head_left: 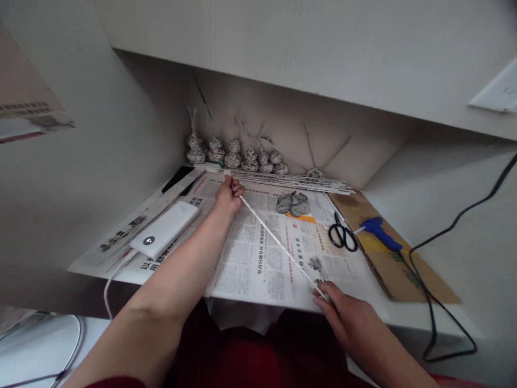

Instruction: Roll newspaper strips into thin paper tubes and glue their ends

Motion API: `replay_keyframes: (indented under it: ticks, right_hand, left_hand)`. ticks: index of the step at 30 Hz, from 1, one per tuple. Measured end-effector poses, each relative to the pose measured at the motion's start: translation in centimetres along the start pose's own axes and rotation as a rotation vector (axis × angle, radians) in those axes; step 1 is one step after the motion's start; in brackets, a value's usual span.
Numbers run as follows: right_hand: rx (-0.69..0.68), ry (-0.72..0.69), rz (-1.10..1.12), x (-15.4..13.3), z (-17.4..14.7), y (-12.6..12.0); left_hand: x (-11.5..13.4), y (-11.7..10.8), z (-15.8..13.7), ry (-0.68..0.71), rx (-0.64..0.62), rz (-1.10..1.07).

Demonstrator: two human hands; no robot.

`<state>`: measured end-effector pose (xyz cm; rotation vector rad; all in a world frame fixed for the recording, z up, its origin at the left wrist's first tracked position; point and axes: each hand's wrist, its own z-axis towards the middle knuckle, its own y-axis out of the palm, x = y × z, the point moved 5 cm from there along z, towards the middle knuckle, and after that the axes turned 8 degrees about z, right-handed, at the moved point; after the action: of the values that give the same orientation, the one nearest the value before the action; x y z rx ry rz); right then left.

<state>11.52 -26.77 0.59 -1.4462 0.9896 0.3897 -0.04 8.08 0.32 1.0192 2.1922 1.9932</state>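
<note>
A thin white rolled-paper stick (278,242) stretches slantwise over the newspaper (250,253). My right hand (343,307), at the front edge of the table, pinches the near end of it between thumb and fingers. Its far end runs into my left hand (229,195), whose fingers are curled closed around it. Just beyond the left fingers lies a bundle of similar paper sticks (294,181), along the back of the table. A small white piece (226,172) shows past the left fingertips; I cannot make out what it is.
Several woven gourd-shaped pieces (233,154) stand along the back wall. A grey cloth (293,203), black scissors (342,235) and a blue glue gun (382,233) on cardboard (396,264) lie to the right. Left is a white power bank (165,229) with a cable. Overhead juts a low panel (283,48).
</note>
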Motion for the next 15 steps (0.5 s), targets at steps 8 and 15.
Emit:
replay_keyframes:
  ticks: [8, 15]
  right_hand:
    - [-0.386, 0.247, 0.817, 0.6, -0.7, 2.9]
    - [-0.566, 0.349, 1.187, 0.6, -1.5, 4.6]
  left_hand:
    - [-0.1, 0.3, -0.4, -0.035, -0.038, -0.016]
    - [-0.2, 0.6, -0.5, -0.056, -0.087, -0.016]
